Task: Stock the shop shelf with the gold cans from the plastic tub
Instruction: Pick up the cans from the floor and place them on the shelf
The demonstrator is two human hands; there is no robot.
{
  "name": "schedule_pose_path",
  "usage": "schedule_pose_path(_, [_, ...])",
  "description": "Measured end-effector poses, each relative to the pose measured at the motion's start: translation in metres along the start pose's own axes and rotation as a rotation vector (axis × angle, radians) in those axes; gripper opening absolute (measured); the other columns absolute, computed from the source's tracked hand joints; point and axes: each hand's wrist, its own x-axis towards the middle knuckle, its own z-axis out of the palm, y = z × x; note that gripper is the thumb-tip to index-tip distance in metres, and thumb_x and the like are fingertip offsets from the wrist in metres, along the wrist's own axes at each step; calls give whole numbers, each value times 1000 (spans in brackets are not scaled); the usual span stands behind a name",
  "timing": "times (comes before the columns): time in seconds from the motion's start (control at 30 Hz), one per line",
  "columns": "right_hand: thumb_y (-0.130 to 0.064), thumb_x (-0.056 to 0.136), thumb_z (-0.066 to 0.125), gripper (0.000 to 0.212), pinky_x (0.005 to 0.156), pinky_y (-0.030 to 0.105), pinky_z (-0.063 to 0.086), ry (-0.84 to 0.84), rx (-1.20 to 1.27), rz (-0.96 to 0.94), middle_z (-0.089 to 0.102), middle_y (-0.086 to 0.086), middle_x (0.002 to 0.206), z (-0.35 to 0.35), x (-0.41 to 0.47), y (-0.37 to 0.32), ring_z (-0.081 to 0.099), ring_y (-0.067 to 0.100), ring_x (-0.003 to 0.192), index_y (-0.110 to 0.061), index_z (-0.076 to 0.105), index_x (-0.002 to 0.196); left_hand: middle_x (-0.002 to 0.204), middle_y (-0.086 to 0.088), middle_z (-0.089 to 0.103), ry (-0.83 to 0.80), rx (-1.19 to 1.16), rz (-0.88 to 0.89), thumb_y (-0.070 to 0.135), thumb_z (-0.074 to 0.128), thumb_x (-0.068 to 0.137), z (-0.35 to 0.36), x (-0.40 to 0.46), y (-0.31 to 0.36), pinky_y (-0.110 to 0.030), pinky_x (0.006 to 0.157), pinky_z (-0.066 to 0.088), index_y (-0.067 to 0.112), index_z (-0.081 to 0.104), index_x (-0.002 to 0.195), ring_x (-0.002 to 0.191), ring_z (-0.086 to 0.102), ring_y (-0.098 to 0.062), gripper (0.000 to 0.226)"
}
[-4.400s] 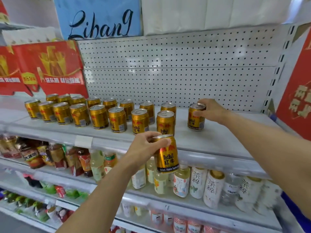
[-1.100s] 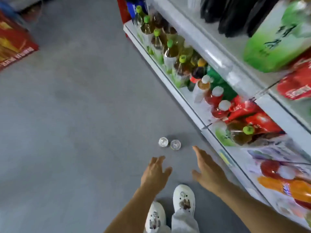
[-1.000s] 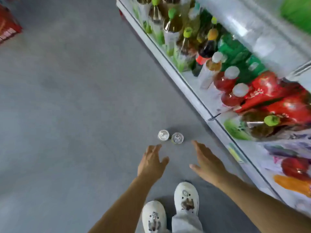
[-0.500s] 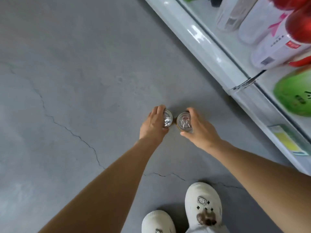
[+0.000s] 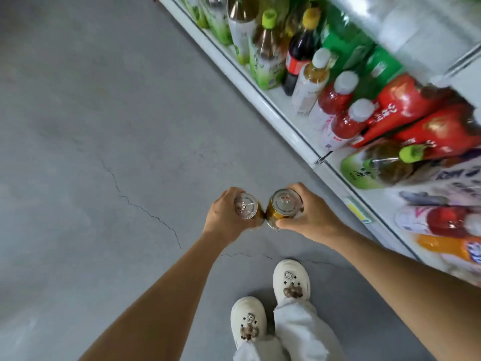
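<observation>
I look straight down at the grey floor. My left hand (image 5: 226, 217) grips one gold can (image 5: 246, 206) from the side, its silver top facing the camera. My right hand (image 5: 311, 213) grips a second gold can (image 5: 283, 207) the same way. The two cans are side by side and nearly touching, lifted above the floor. The plastic tub and the upper shelf with the stocked gold cans are out of view.
The bottom shelf (image 5: 283, 118) of the shop rack runs along the right, packed with drink bottles (image 5: 265, 56) and red bags (image 5: 416, 110). My white shoes (image 5: 290, 281) stand below my hands. Cracked grey concrete floor (image 5: 104, 152) spreads to the left.
Both hands reached down to two cans standing on the floor, closed round them and have lifted them. The view has pulled back up, bringing the bottom shelf into sight.
</observation>
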Motion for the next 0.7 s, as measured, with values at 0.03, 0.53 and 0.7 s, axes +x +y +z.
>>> schedule_pose_path(0.03, [-29,55,84,63,79,34,55,-4,34,5,66,-11,97,-11,-16,-15,64,11,91,-29,52,109,105,8,58,8,-4,8,30,90,57,-10,-16,12,-14,67,39,24,55,117,90,53,-11,70])
schedule_pose_path(0.53, [-19,59,89,61,90,26,47,52,417,-79,71,-9,106,-63,-332,-163,64,7,102,-30,63,113,90,10,68,26,-76,212,46,82,64,-135,-324,108,-22,65,49,29,64,99,83,64,-6,42])
schedule_pose_path(0.7, [-13,69,83,50,70,10,48,152,483,-89,70,-12,104,-70,-450,-185,64,-7,91,-27,62,111,88,13,68,26,-33,306,51,79,66,-142,-435,140,-23,68,51,31,63,96,84,64,-5,40])
